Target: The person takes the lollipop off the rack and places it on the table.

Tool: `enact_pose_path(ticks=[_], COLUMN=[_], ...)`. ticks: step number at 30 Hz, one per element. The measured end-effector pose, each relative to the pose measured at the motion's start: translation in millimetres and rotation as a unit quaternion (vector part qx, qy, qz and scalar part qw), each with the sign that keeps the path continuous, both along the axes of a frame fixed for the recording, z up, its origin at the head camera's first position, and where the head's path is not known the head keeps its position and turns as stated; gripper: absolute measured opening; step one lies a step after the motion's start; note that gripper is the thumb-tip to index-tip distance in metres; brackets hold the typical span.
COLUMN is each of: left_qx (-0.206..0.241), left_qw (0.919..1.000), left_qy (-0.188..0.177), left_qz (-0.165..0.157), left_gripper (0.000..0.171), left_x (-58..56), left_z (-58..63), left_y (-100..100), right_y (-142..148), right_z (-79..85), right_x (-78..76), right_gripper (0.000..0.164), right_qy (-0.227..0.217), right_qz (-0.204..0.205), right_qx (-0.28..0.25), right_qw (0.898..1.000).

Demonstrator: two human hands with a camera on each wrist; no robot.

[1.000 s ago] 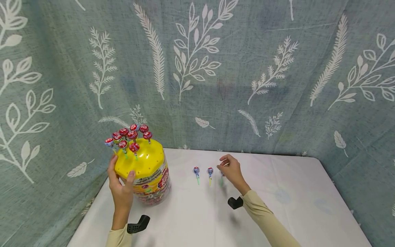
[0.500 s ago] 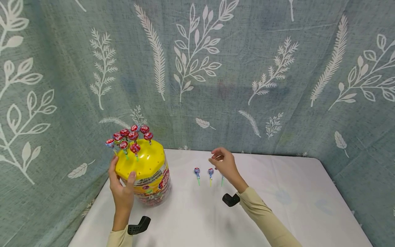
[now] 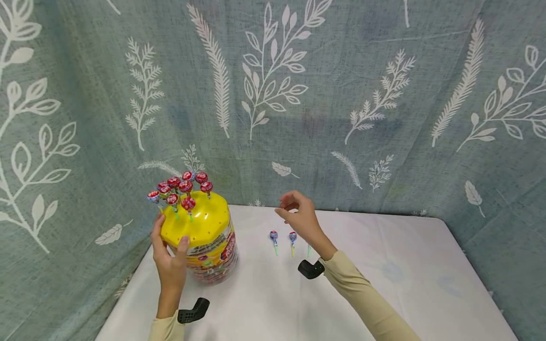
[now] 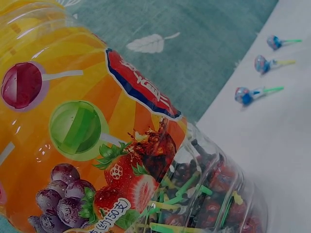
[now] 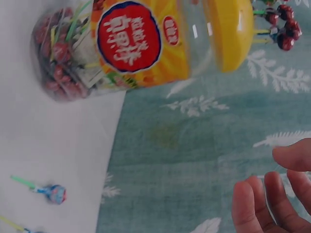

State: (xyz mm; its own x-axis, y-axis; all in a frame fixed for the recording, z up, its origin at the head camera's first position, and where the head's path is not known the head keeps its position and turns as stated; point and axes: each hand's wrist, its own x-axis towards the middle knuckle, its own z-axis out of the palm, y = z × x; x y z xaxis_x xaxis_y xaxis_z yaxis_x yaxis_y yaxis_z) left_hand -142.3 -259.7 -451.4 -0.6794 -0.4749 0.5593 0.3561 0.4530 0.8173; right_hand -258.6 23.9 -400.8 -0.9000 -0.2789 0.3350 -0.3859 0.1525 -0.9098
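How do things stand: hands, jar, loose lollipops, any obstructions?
Left hand gripping jar at its yellow lid. Right hand empty, off the table. Lollipops stand in lid; three loose ones on table. Nothing seen between right hand and jar.

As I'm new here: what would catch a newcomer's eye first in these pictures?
Probably the lollipop jar at the head view's left, its bright yellow lid bristling with standing lollipops. Next, three loose lollipops lie in a row on the white tablecloth, right of the jar. Behind hangs a gray-green leaf-print curtain.
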Motion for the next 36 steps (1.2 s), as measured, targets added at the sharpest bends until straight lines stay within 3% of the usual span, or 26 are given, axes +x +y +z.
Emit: enact_pose_path(ticks=[3, 8, 11, 17, 20, 24, 29, 36], left_qx=[-0.003, -0.003, -0.002, -0.001, -0.002, -0.002, -0.003, 0.000], left_qw=[1.0000, 1.0000, 1.0000, 1.0000, 0.9999, 0.9998, 0.9998, 0.9995], left_qy=[-0.002, 0.001, 0.000, 0.005, 0.014, 0.015, 0.016, 0.027], left_qz=[0.004, -0.002, -0.003, -0.002, -0.005, -0.008, -0.011, -0.017], left_gripper=[0.071, 0.071, 0.071, 0.071, 0.069, 0.067, 0.067, 0.067], left_x=[-3.8, -5.3, -5.0, -3.8, 1.9, 10.1, 11.4, 11.1], left_z=[-8.9, -12.8, -12.7, -11.7, 0.2, 16.8, 18.7, 18.0], left_y=[-5.5, -8.5, -8.8, -8.1, 0.0, 11.5, 12.9, 12.1], right_y=[-5.0, -13.4, -18.6, -28.0, -34.0, -44.6, -60.5, -79.1], right_z=[7.5, 19.4, 28.3, 65.2, 74.1, 71.6, 58.2, 64.4], right_x=[2.8, 7.0, 10.3, 30.2, 34.3, 28.9, 12.4, 11.5], right_gripper=[0.021, 0.022, 0.023, 0.020, 0.020, 0.020, 0.023, 0.025], right_qy=[0.011, 0.037, 0.057, 0.075, 0.077, 0.083, 0.081, 0.085], right_qz=[0.014, 0.031, 0.042, 0.063, 0.070, 0.076, 0.076, 0.081], right_qx=[-0.006, -0.013, -0.017, -0.010, -0.008, -0.017, -0.020, -0.014], right_qw=[1.000, 0.999, 0.997, 0.995, 0.995, 0.993, 0.994, 0.993])
